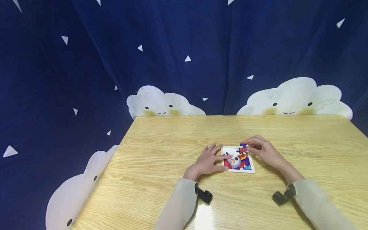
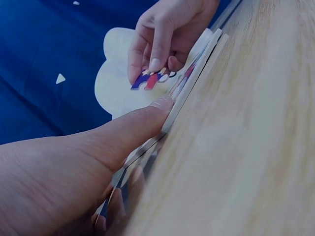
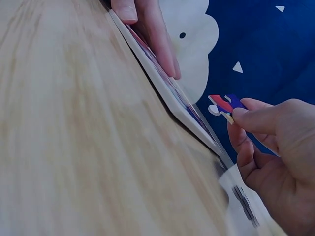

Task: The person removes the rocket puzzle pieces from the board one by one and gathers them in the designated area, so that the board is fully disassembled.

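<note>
A small jigsaw puzzle in a white frame lies on the table, its picture showing a round white face among red, purple and orange shapes. White backing shows bare at the picture's upper left. My left hand rests with spread fingers on the puzzle's left side, the thumb at the near edge. Between thumb and fingertips, my right hand pinches a purple and red puzzle piece with knobs and notches. The piece is held up over the puzzle's upper right corner, clear of the board in the wrist views.
The light wooden table stretches around the puzzle. Behind it hangs a dark blue curtain with white triangles and smiling clouds. Black camera mounts sit on both wrists, over pale sleeves.
</note>
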A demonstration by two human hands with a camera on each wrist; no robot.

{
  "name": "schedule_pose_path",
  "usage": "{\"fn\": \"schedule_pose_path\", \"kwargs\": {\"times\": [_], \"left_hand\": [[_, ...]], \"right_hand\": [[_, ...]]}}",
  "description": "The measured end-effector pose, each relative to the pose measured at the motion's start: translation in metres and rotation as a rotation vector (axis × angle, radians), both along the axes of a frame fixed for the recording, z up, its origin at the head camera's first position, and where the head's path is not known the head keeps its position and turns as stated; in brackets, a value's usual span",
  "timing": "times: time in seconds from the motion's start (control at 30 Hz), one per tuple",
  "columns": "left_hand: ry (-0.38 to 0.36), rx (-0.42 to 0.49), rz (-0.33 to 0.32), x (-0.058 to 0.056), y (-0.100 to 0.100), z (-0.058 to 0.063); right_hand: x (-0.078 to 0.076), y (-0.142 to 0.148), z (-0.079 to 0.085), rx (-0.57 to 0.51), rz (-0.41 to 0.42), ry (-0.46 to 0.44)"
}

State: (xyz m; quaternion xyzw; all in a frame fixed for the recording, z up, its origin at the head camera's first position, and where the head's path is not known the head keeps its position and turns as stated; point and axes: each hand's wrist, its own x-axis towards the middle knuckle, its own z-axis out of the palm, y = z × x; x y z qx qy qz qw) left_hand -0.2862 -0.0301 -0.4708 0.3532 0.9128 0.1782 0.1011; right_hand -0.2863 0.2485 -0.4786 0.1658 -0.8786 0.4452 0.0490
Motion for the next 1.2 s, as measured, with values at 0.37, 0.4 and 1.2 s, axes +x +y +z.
{"fn": "schedule_pose_path", "kwargs": {"times": [0.37, 0.4, 1.2], "left_hand": [[0.008, -0.002, -0.009, -0.001, -0.002, -0.001], [0.005, -0.002, -0.011, -0.001, -0.002, 0.0], [-0.003, 0.011, -0.014, -0.002, -0.001, -0.005]], "right_hand": [[0.008, 0.019, 0.001, -0.015, -0.028, 0.049], [0.008, 0.021, 0.001, -0.017, -0.031, 0.048], [0.023, 0.069, 0.0, 0.051, -0.163, -0.01]]}}
